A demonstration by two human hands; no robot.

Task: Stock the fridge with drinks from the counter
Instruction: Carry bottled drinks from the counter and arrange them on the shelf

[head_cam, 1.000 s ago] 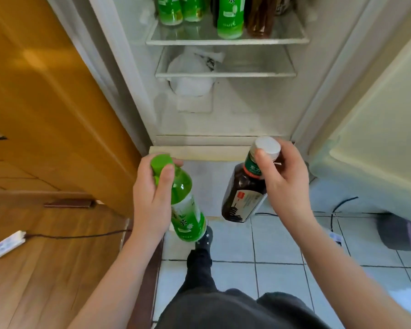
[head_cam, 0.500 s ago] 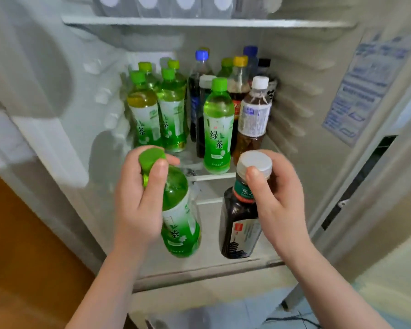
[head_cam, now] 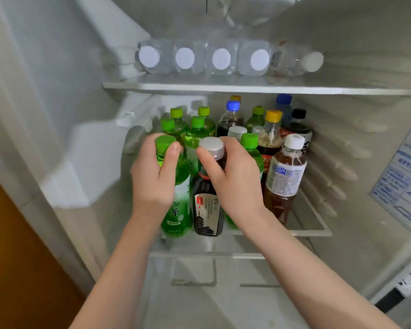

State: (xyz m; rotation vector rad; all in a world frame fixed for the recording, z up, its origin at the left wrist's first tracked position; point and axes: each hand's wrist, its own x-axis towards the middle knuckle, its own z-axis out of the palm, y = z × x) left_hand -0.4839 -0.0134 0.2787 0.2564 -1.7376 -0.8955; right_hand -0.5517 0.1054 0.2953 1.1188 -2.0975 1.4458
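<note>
Green tea bottle [head_cam: 179, 211] is gripped at the neck by the left hand [head_cam: 152, 181], fingers curled round it just under the green cap; dark tea bottle [head_cam: 207, 210] is gripped likewise by the right hand [head_cam: 237, 181], under its silvery cap; both are held upright, side by side, at the front of the middle shelf [head_cam: 306, 232], judged as a neck grip chosen to slot them in ahead of the stocked bottles [head_cam: 284, 179]; whether the bases touch the shelf cannot be told; green one: full, pale-green liquid, white-green label; dark one: near-black, pagoda label.
</note>
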